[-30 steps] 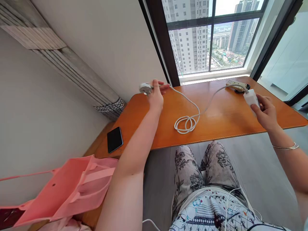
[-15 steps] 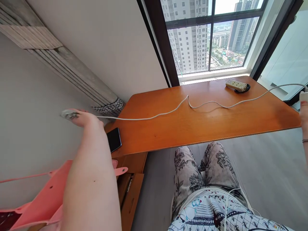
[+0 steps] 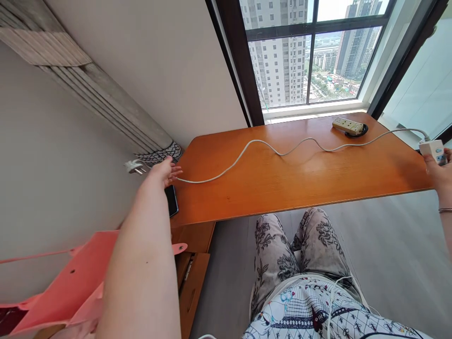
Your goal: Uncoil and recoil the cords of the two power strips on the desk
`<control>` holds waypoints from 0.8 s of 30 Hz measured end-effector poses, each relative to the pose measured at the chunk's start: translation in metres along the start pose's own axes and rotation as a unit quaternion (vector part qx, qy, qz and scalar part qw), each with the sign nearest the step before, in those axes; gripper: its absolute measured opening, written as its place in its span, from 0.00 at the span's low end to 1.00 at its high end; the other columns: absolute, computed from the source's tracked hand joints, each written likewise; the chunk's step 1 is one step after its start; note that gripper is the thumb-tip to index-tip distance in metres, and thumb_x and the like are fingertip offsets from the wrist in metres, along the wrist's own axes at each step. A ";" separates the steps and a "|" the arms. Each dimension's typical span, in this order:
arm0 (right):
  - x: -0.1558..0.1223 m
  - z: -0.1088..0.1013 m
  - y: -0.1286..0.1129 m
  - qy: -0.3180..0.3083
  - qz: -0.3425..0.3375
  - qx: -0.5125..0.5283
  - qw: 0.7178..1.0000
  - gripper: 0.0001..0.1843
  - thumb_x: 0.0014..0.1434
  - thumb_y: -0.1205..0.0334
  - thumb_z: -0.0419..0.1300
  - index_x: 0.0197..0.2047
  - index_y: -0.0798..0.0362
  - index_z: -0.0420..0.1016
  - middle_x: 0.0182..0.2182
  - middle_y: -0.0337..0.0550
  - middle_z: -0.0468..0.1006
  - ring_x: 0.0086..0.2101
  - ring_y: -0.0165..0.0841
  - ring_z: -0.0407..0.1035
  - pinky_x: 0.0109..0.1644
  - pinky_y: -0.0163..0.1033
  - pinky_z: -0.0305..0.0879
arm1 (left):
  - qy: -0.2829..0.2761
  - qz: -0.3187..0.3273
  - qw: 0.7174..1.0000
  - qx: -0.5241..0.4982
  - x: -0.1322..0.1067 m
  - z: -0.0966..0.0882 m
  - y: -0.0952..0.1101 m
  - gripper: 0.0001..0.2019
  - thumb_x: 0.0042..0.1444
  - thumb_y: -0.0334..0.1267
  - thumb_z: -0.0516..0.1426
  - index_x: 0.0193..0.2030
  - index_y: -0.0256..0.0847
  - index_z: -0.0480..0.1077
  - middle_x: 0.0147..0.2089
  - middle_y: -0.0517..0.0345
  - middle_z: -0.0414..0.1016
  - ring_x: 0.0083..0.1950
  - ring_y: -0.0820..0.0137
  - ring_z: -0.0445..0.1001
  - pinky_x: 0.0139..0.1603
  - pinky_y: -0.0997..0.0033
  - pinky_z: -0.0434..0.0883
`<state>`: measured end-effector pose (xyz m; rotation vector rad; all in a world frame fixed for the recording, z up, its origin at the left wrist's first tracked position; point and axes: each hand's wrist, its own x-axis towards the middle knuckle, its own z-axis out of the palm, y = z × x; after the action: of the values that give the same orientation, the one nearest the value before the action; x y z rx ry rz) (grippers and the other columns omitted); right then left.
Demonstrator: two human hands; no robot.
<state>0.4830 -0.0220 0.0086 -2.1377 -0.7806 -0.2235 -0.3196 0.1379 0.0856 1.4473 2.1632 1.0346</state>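
As its two ends stand far apart, the white cord [image 3: 231, 165] spans the wooden table [image 3: 226, 205] in loose waves, with evident slack. The right hand [image 3: 440, 170] grips the white socket block [image 3: 431, 149] at the table's right end, a hold that presumably keeps the cord's entry at the top unobstructed. Opposite, the left hand [image 3: 166, 172] is at the left edge, fingers loosely extended beside the cord; whether they pinch it cannot be determined. The plug [image 3: 134, 166] is beyond that hand, clear of the tabletop, its support likewise unconfirmed. The dark phone [image 3: 172, 201], partly hidden by the left forearm, lies near the left edge. The beige power strip [image 3: 347, 125] rests toward the window, its black lead bunched close, apparently for compactness.
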 end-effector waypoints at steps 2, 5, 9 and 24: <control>-0.008 -0.003 -0.005 -0.011 -0.013 0.000 1.000 0.37 0.52 0.61 0.66 0.64 0.64 0.69 0.47 0.59 0.62 0.56 0.48 0.61 0.64 0.48 0.59 | -0.022 -0.025 0.999 0.030 0.001 0.015 0.005 0.25 0.65 0.59 0.46 0.28 0.40 0.63 0.24 0.56 0.69 0.38 0.61 0.75 0.40 0.61 0.68; -0.014 -0.004 -0.008 -0.023 -0.032 -0.004 0.999 0.36 0.54 0.59 0.65 0.64 0.63 0.69 0.49 0.60 0.63 0.56 0.48 0.60 0.65 0.48 0.57 | -0.009 0.001 0.998 0.059 -0.004 0.044 0.021 0.16 0.65 0.47 0.50 0.34 0.37 0.67 0.38 0.50 0.78 0.53 0.56 0.74 0.56 0.55 0.67; -0.017 -0.005 -0.009 -0.050 -0.064 -0.019 0.996 0.35 0.55 0.55 0.64 0.64 0.61 0.69 0.49 0.60 0.63 0.58 0.49 0.60 0.65 0.49 0.56 | -0.001 0.134 0.989 0.065 -0.020 0.080 0.046 0.18 0.66 0.44 0.50 0.56 0.37 0.66 0.67 0.44 0.68 0.71 0.58 0.62 0.70 0.58 0.57; -0.035 0.000 -0.029 -0.138 -0.124 -0.143 0.972 0.33 0.55 0.50 0.61 0.62 0.52 0.67 0.58 0.60 0.66 0.62 0.46 0.58 0.62 0.51 0.57 | -0.469 0.119 0.867 -0.116 -0.106 0.143 0.074 0.28 0.52 0.46 0.64 0.58 0.40 0.64 0.50 0.48 0.79 0.44 0.65 0.80 0.51 0.63 0.75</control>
<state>0.4373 -0.0244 0.0129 -2.3700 -1.2437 -0.1789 -0.1364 0.1132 0.0308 1.6378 1.1455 0.4447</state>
